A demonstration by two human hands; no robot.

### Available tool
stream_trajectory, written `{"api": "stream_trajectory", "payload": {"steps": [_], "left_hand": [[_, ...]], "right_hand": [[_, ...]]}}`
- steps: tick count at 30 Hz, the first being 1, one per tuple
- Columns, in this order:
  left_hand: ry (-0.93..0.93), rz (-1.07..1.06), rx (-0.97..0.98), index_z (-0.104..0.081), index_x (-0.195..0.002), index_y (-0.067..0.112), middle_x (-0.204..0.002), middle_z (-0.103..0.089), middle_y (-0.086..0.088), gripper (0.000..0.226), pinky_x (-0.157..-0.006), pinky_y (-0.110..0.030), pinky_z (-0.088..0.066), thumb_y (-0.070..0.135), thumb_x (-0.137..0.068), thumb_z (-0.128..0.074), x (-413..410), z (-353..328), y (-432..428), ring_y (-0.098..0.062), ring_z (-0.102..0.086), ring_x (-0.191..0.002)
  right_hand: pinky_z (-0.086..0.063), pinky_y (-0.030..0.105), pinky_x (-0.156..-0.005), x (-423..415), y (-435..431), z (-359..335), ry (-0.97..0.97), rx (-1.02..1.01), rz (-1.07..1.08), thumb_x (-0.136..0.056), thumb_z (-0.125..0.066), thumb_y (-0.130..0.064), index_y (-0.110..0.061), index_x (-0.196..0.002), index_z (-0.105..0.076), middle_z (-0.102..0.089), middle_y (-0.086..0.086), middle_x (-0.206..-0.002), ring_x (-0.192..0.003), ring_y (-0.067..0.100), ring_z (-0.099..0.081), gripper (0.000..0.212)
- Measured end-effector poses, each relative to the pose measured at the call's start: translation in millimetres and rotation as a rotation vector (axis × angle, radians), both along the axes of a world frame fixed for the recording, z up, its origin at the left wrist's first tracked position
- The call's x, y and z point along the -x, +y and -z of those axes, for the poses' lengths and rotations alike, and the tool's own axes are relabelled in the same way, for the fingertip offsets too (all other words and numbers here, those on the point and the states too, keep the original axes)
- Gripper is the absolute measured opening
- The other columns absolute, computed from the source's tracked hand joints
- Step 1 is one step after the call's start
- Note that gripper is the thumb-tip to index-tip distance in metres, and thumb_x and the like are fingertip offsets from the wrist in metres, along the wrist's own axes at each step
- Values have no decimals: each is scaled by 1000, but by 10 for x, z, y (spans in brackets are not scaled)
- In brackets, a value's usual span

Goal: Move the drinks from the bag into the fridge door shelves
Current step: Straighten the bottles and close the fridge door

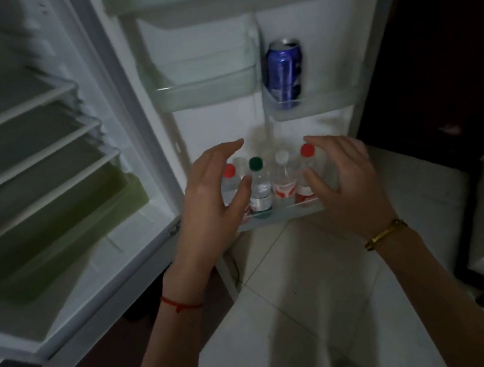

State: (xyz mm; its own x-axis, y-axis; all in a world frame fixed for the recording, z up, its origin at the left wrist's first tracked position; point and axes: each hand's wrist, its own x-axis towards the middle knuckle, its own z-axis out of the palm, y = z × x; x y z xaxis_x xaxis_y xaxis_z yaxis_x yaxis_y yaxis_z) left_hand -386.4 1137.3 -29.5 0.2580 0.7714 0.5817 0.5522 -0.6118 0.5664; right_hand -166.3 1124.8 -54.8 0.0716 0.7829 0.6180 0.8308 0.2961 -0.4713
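Four small bottles [284, 176] stand upright in a row in the lower door shelf [283, 212] of the open fridge, their caps running red, green, white, red from 9 o'clock to 3 o'clock. The left hand [209, 198] hovers at the 9 o'clock end of the row, fingers [228, 147] spread, gently curved and holding nothing. They arch above the left red-capped bottle [230, 182], and the thumb [242, 191] crosses in front of the gap between it and the green-capped bottle [258, 184]; whether it touches either cannot be told. The right hand [342, 177] mirrors it at the 3 o'clock end, equally spread and holding nothing, its fingers curving over the right red-capped bottle [307, 152] and its thumb lying in front of that bottle's body. At 1 o'clock from the row a blue can [283, 72] stands in the upper right door shelf [326, 103]. A red string [180, 304] circles the left wrist, a gold bracelet [385, 233] the right.
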Motion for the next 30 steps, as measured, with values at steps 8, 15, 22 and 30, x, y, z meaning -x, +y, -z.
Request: {"api": "stream_trajectory", "payload": {"steps": [8, 15, 22, 30], "left_hand": [[16, 24, -60, -55, -135, 12, -132, -59, -6, 45, -103, -32, -42, 20, -92, -60, -1141, -58, 263, -20, -53, -121], [71, -25, -103, -52, -138, 10, -135, -55, -8, 48, -107, -31, -41, 20, -91, -59, -2103, -84, 535, -22, -51, -125], [124, -118, -153, -51, -138, 7, -136, -55, -11, 49, -108, -41, -42, 19, -91, -58, -2636, -52, 778, -27, -51, -126], [211, -208, -104, -52, -137, 4, -136, -55, -14, 51, -109, -40, -40, 18, -89, -59, -2931, 72, 944, -31, -52, -126]], "right_hand": [[-28, 41, -114, -993, 213, -56, -181, 55, 33, -90, -48, -42, -16, -138, -47, -46, 6, -141, -135, 29, -34, 54], [-23, 44, -117, -1763, 583, -213, -169, 130, 29, -95, -48, -41, -19, -146, -34, -33, 2, -150, -142, 25, -22, 57], [-19, 42, -119, -2136, 992, -285, -152, 161, -23, -96, -46, -43, -22, -149, -25, -22, 1, -156, -146, 24, -14, 61], [-9, 42, -121, -2289, 1430, -296, 45, 256, -31, -96, -43, -48, -14, -154, 0, -1, 9, -162, -149, 26, 0, 79]]}}
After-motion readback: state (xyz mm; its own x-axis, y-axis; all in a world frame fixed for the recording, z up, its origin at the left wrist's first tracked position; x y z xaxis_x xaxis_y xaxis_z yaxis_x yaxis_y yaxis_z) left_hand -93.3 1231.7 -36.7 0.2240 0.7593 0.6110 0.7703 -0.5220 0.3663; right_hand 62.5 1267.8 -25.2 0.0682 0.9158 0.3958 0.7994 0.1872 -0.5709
